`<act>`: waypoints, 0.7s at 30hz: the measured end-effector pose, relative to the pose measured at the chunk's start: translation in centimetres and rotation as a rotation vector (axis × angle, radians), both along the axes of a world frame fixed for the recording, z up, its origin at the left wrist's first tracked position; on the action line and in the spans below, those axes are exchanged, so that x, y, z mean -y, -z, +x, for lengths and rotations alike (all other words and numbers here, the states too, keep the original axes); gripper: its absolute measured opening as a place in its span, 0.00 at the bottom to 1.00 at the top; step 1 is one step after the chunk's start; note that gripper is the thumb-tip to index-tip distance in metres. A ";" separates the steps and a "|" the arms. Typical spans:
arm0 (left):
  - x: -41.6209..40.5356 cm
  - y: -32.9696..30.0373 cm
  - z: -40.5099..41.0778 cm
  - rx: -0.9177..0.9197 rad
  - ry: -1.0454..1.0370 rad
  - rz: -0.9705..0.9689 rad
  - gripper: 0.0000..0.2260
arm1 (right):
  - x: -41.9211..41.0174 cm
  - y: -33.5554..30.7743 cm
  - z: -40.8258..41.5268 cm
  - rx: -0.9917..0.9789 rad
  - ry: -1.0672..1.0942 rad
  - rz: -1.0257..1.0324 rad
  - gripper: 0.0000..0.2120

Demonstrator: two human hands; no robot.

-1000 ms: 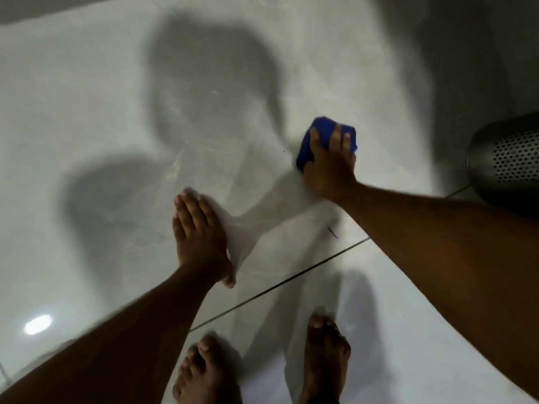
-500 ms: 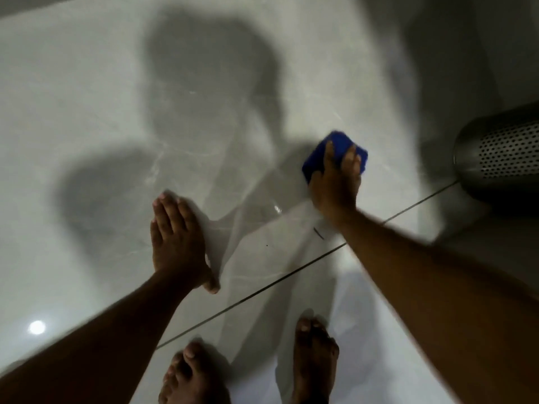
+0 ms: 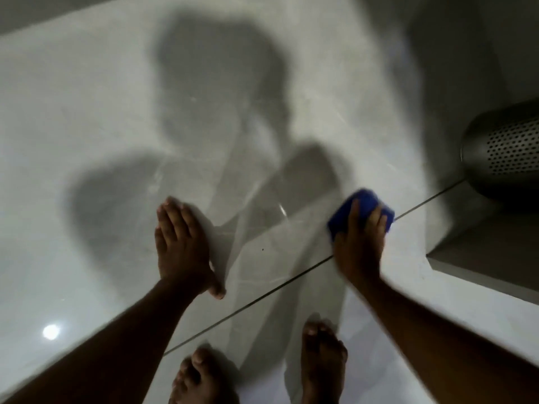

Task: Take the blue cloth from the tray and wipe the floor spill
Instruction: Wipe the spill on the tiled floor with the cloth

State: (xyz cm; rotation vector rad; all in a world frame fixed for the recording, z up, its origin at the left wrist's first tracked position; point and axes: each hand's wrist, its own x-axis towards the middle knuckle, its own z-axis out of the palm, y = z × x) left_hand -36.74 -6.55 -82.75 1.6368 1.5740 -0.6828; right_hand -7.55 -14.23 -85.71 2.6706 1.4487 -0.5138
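Note:
A bunched blue cloth (image 3: 366,201) lies pressed on the glossy grey tile floor (image 3: 87,126), right at a grout line. My right hand (image 3: 360,243) covers its near part and grips it, fingers spread over the top. My left hand (image 3: 182,246) rests flat on the floor to the left, palm down, fingers together, holding nothing. A faint wet streak (image 3: 281,209) glints on the tile between the two hands. No tray is in view.
A perforated metal cylinder (image 3: 507,153) stands at the right edge, close to the cloth. A raised step or ledge (image 3: 478,258) juts in at the right. My two bare feet (image 3: 320,363) are at the bottom. A dark grout line (image 3: 262,298) crosses the floor diagonally.
My right hand has slid the blue cloth toward me and to the right, down to the grout line. My left hand stays planted on the floor. The view has shifted, showing the ledge.

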 end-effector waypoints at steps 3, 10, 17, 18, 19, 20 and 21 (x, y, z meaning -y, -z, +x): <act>0.1 0.2 -0.3 0.013 0.004 -0.008 0.83 | 5.4 -1.1 -8.0 -0.084 -0.268 -0.098 0.40; 0.5 0.3 -1.2 0.045 0.019 0.065 0.83 | -11.7 1.4 -2.4 -0.136 -0.577 0.008 0.31; 0.6 0.4 -0.8 0.037 0.027 0.078 0.83 | -1.6 -0.7 -3.7 -0.096 -0.104 -0.072 0.40; 0.7 0.5 -1.0 0.041 0.028 0.088 0.83 | -0.3 -0.5 -7.1 -0.096 -0.156 -0.069 0.40; 0.9 0.5 -1.1 0.045 0.030 0.102 0.83 | 0.1 -0.3 -10.1 -0.095 -0.214 -0.036 0.40; 1.1 0.7 -1.3 0.047 0.036 0.120 0.83 | -0.4 0.0 -12.1 -0.116 -0.309 0.011 0.39; 1.2 0.9 -1.5 0.045 0.043 0.140 0.83 | -1.7 0.0 -13.1 -0.148 -0.504 0.033 0.39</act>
